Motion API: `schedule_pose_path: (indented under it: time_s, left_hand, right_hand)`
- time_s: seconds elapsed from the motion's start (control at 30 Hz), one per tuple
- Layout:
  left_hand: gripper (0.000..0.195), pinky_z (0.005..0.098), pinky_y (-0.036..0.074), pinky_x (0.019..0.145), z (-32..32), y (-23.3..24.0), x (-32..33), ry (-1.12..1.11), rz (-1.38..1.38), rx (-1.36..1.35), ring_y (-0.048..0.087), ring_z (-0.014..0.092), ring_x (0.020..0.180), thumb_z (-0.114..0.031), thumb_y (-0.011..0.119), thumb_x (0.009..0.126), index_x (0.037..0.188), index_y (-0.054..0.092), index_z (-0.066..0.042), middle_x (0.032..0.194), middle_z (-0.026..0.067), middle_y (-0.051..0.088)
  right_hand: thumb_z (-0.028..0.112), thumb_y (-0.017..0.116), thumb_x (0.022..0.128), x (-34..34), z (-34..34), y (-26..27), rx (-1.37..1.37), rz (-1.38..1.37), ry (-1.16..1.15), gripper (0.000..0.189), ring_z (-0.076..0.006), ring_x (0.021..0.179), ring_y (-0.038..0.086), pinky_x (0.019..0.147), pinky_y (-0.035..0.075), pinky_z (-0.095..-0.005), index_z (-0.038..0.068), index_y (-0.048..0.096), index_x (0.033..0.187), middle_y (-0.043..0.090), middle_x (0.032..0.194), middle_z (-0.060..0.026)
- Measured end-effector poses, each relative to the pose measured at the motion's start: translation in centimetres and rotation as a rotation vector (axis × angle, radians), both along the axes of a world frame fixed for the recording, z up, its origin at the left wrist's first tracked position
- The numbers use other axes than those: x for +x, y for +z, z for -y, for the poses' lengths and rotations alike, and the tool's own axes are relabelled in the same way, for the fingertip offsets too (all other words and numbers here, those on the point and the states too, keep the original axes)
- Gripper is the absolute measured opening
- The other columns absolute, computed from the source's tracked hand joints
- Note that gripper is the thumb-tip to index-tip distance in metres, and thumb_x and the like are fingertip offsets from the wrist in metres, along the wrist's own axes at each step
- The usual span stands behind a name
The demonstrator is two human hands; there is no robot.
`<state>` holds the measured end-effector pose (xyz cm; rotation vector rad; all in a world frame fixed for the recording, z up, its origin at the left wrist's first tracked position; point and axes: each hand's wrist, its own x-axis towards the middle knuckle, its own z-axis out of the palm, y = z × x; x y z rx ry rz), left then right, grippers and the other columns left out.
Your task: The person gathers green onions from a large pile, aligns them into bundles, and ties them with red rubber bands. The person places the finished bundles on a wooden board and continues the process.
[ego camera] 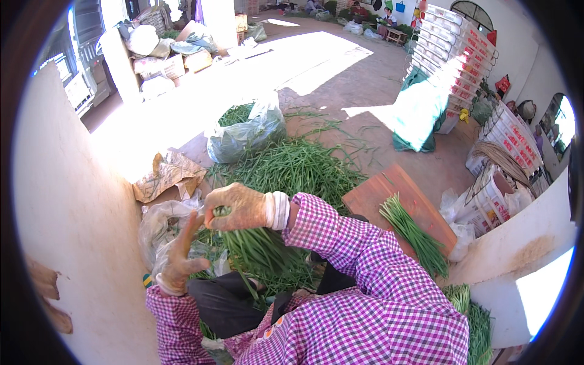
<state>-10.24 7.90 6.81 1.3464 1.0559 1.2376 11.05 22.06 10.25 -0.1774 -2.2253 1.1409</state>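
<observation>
My right hand (239,207), in a stained glove with a white cuff, is closed round the upper end of a bunch of long green stalks (258,248) that hangs over my lap. Just left of it my left hand (180,260), gloved too, is raised with fingers apart and holds nothing. A large heap of loose green stalks (296,169) lies on the floor before me. To the right, a neat bundle of green stalks (415,232) rests on a wooden board (410,191), its leafy end past the board's near edge.
Behind the heap stands an open plastic bag (246,132) of greens. A crumpled brown sack (169,175) and clear plastic (155,228) lie left, beside a wall (77,205). White crates (451,59) are stacked at the right. More bundles (479,333) lie at lower right. People (388,18) sit far off.
</observation>
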Motion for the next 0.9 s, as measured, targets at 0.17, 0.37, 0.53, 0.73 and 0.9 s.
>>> schedule_pose_path:
  time_s: [0.17, 0.37, 0.53, 0.73, 0.9]
  left_hand:
    - [0.091, 0.0422, 0.054, 0.097, -1.9, -1.0, 7.4, -0.349, 0.638, -0.130, 0.065, 0.029, 0.112, -0.023, 0.092, 0.066, 0.141, 0.047, 0.001, 0.125, 0.0164, 0.065]
    - [0.053, 0.0428, 0.061, 0.085, -2.7, -4.0, 14.6, -0.125, 1.094, -0.094, 0.070, 0.028, 0.095, -0.033, 0.071, 0.089, 0.130, 0.057, -0.003, 0.116, 0.0129, 0.069]
    - [0.052, 0.0457, 0.052, 0.099, -2.8, -9.3, 17.6, -0.009, 1.185, -0.318, 0.065, 0.028, 0.109, -0.030, 0.071, 0.089, 0.132, 0.056, -0.004, 0.122, 0.0113, 0.066]
    - [0.045, 0.0399, 0.056, 0.093, -4.9, -10.2, 22.0, -0.061, 1.140, -0.486, 0.067, 0.024, 0.104, -0.028, 0.073, 0.088, 0.126, 0.061, -0.006, 0.114, 0.0085, 0.068]
    - [0.053, 0.0425, 0.054, 0.097, -4.9, -8.7, 27.3, -0.183, 1.209, -0.491, 0.065, 0.025, 0.108, -0.025, 0.078, 0.084, 0.130, 0.058, -0.006, 0.120, 0.0086, 0.065]
  right_hand:
    - [0.017, 0.073, 0.076, -0.6, 2.0, 8.6, -0.079, -0.017, 0.125, 0.017, -0.0268, 0.090, 0.067, 0.086, 0.053, -0.0373, 0.006, 0.072, 0.089, 0.070, 0.094, -0.0109]
    - [0.059, 0.072, 0.079, -0.7, 0.2, 7.8, -0.004, 0.423, -0.300, 0.105, -0.0377, 0.129, 0.054, 0.109, 0.042, -0.0370, 0.000, 0.029, 0.154, 0.055, 0.139, -0.0259]
    - [0.075, 0.069, 0.076, 7.0, -0.6, -4.7, -0.441, 0.497, -0.413, 0.123, -0.0373, 0.143, 0.037, 0.117, 0.031, -0.0367, 0.002, 0.014, 0.159, 0.037, 0.153, -0.0278]
    - [0.047, 0.091, 0.062, 16.5, 10.0, -9.3, -0.376, 0.463, -0.632, 0.139, -0.0367, 0.141, 0.039, 0.115, 0.035, -0.0369, 0.005, 0.002, 0.160, 0.038, 0.151, -0.0271]
    - [0.027, 0.083, 0.070, 21.1, 11.5, -8.3, -0.361, 0.587, -0.848, 0.123, -0.0404, 0.124, 0.056, 0.106, 0.045, -0.0408, 0.014, 0.002, 0.161, 0.054, 0.137, -0.0267]
